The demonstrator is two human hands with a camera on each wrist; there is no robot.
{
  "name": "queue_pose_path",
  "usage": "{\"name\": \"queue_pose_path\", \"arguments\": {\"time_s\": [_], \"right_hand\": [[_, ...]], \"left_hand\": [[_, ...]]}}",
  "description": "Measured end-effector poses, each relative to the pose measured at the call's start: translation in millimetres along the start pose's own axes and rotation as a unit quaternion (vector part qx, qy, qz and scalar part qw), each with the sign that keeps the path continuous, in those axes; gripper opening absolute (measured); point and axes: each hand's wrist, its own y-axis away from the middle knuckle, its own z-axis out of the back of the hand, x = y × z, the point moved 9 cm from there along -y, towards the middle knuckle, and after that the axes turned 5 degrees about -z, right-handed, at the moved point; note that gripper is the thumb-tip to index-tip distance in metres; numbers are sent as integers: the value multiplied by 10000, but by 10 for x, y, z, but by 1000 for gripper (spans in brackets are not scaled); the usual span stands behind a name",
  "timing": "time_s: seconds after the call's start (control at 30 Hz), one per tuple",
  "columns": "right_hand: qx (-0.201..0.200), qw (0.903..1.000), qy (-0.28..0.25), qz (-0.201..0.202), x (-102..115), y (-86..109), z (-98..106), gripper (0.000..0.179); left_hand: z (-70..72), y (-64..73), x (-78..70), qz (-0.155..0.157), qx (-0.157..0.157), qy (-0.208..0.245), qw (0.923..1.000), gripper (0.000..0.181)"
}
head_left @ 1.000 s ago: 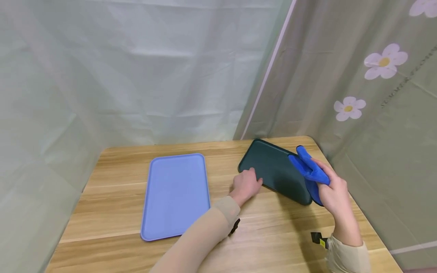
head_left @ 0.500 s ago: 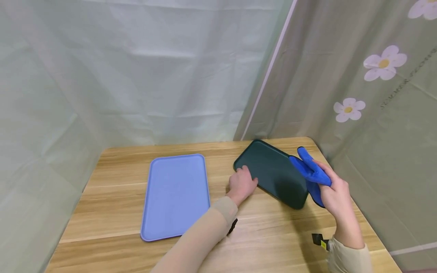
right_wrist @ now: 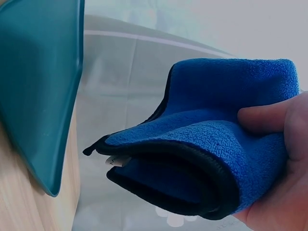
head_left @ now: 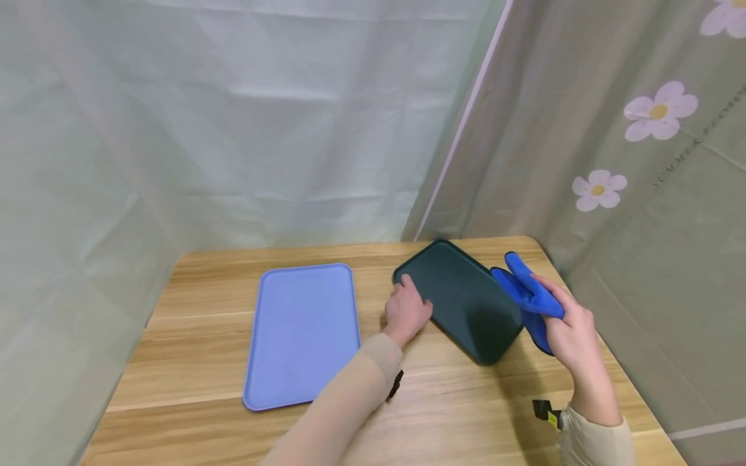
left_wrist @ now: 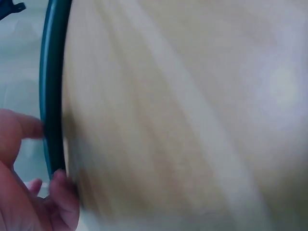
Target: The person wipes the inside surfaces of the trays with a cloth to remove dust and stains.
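Currently, left hand [head_left: 406,310] grips dark tray's edge [head_left: 457,340], blue tray [head_left: 303,336] apart.

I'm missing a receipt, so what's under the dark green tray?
Wooden tabletop shows beside the dark green tray, whose edge the left hand holds; anything directly beneath is covered from view.

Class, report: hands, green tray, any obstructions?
Left hand gripping dark green rectangular tray by edge. Right hand holding folded blue terry cloth. Nothing seen obstructing.

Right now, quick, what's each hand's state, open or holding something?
Left hand: closed on the edge of the dark green tray.
Right hand: closed, holding a folded blue cloth with dark edging.
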Motion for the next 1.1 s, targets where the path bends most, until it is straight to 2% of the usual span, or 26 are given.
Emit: {"name": "queue_pose_path", "arguments": {"time_s": [0.1, 0.27, 0.37, 0.53, 0.63, 0.77, 0.93, 1.03, 1.1], "right_hand": [[38, 10000, -23, 14, 5, -5, -8, 46], [70, 10000, -15, 48, 19, -15, -15, 48], [52, 10000, 15, 81, 33, -19, -2, 48], [5, 9998, 26, 177, 69, -22, 5, 45], [-18, 9997, 48, 222, 88, -20, 5, 43], [2, 9998, 42, 168, 86, -11, 4, 44], [16, 9999, 61, 130, 76, -7, -2, 46], [21, 9999, 80, 117, 80, -8, -2, 46], [58, 9999, 93, 86, 85, -13, -4, 46]], "left_hand": [[-30, 22, 0, -37, -28, -216, 9998, 62], [-34, 55, -29, -62, 139, -479, 9987, 63], [-4, 57, -32, -61, 73, -276, 9996, 63], [76, 24, 81, 250, -412, 627, 9969, 59], [122, 12, 159, 452, -661, 1200, 9895, 63], [138, 3, 245, 728, -809, 1826, 9771, 70], [103, 15, 340, 1163, -970, 2237, 9628, 75], [105, 53, 381, 1423, -1144, 2591, 9484, 68], [107, 90, 399, 1593, -1250, 3003, 9321, 59]]}}
